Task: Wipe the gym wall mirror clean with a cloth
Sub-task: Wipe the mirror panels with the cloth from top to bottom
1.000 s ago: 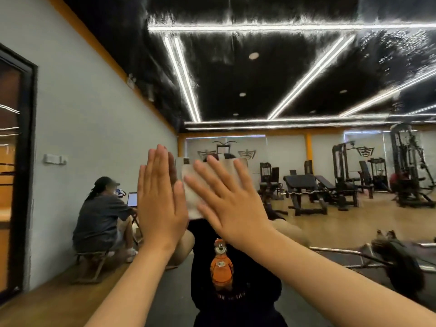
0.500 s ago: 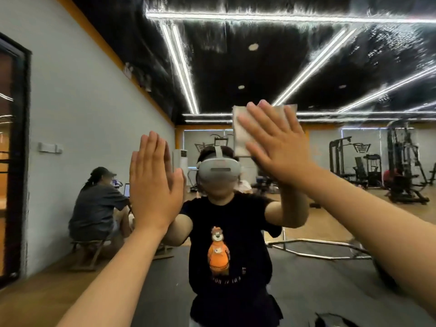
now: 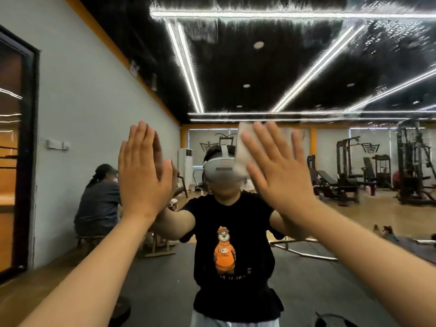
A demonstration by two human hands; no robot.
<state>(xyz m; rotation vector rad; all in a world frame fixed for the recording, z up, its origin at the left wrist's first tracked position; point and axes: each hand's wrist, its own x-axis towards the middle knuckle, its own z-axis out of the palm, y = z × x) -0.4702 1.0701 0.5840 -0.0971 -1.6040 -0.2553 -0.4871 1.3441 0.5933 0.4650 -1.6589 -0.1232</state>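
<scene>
The wall mirror [image 3: 318, 67] fills the view and reflects the gym and me in a black shirt. My right hand [image 3: 280, 171] lies flat with spread fingers, pressing a white cloth [image 3: 243, 149] against the glass at head height. Most of the cloth is hidden under the palm; its left edge and top corner show. My left hand [image 3: 144, 171] is flat on the mirror to the left, fingers straight and together, holding nothing.
In the reflection a person [image 3: 99, 201] sits on a low stool by the grey wall at the left. A dark door frame [image 3: 26, 149] stands at the far left. Weight machines [image 3: 412, 166] and benches show at the right, over a wooden floor and dark mat.
My right hand slid the cloth up and to the right, then back down and left to head height. My left hand stayed pressed flat on the glass.
</scene>
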